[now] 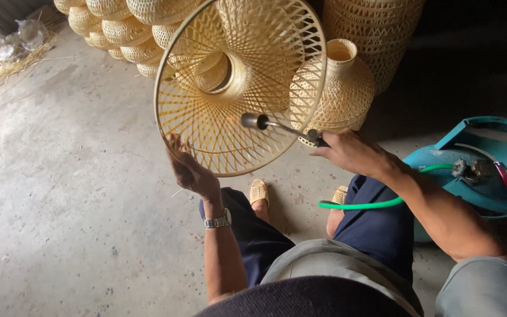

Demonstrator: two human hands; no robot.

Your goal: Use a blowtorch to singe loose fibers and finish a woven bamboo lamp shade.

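Note:
My left hand (190, 170) grips the lower rim of a wide woven bamboo lampshade (206, 117), holding it up on edge with its open inside facing me. My right hand (353, 154) is closed around the black handle of a metal gas torch (277, 124), whose nozzle points into the lampshade's weave near the middle. A green hose (371, 203) runs from the torch over my right knee to a teal gas cylinder (494, 170) lying on its side at the right.
A finished bamboo shade (338, 88) stands just behind the held one. Stacks of woven shades (118, 29) fill the back left and more rise at the back (377, 29). Straw and plastic wrap (13, 47) lie at far left. Bare concrete floor (60, 176) spreads left.

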